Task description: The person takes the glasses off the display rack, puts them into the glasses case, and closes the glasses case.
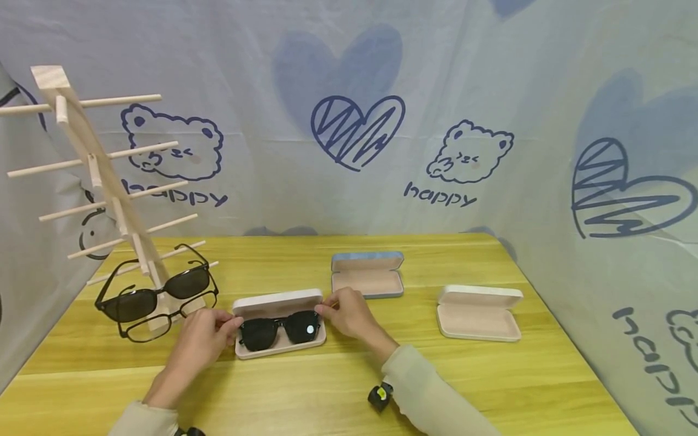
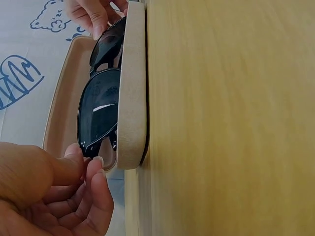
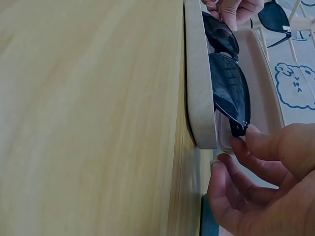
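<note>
A pair of black sunglasses (image 1: 279,330) sits in an open white glasses case (image 1: 280,298) with a pale pink lining, lenses facing up and towards me. My left hand (image 1: 202,339) pinches the left end of the frame between thumb and finger. At the opposite end, the thumb and index finger of my right hand (image 1: 349,312) pinch the other corner. Both wrist views show the sunglasses (image 2: 98,105) partly below the case's front wall (image 3: 201,78), which hides their lower edge. The other fingers of my right hand (image 3: 266,177) are loosely bent beside the case.
On the left stands a wooden rack (image 1: 103,163) with pegs; black sunglasses (image 1: 136,304) and clear-lensed black glasses (image 1: 147,330) hang low on it. Behind my right hand lies an open blue case (image 1: 366,281). Another open white case (image 1: 480,321) is farther right on the wooden table (image 1: 545,387).
</note>
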{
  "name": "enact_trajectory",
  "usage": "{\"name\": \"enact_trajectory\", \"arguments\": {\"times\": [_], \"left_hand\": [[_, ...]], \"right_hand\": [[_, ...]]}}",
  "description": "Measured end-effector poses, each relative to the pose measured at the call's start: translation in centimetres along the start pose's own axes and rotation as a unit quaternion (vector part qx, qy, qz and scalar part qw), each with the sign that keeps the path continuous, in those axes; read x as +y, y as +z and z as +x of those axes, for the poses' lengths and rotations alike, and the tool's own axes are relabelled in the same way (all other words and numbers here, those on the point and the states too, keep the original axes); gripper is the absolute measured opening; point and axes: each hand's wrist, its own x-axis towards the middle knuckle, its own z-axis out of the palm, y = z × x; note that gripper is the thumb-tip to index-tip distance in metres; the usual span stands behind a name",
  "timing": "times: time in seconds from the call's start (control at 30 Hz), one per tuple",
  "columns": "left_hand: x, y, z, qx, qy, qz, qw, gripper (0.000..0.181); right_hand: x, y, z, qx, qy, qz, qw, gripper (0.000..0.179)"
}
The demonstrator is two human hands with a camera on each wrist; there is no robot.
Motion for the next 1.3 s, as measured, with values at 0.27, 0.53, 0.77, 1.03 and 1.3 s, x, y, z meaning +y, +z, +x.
{"name": "enact_trajectory", "arguments": {"times": [0.27, 0.53, 0.77, 1.03, 1.3], "left_hand": [[-0.2, 0.1, 0.2, -0.005, 0.001, -0.004, 1.0000, 0.022], [-0.2, 0.2, 0.0, 0.007, 0.010, 0.000, 0.9999, 0.021], [-0.3, 0.2, -0.1, 0.009, 0.018, -0.008, 0.9998, 0.014], [-0.8, -0.2, -0.2, 0.006, 0.021, -0.018, 0.9996, 0.016], [-0.9, -0.9, -0.5, -0.012, 0.001, -0.064, 0.9979, 0.045]], "right_hand": [[-0.1, 0.1, 0.0, 0.010, -0.002, 0.004, 0.9999, 0.020], [0.0, 0.3, 0.0, 0.007, 0.012, 0.004, 0.9999, 0.016], [0.0, 0.4, -0.2, 0.012, 0.025, -0.001, 0.9996, 0.014], [0.3, -0.3, -0.3, 0.002, 0.020, 0.009, 0.9998, 0.011], [0.3, -2.3, 0.0, -0.019, 0.010, 0.048, 0.9986, 0.013]]}}
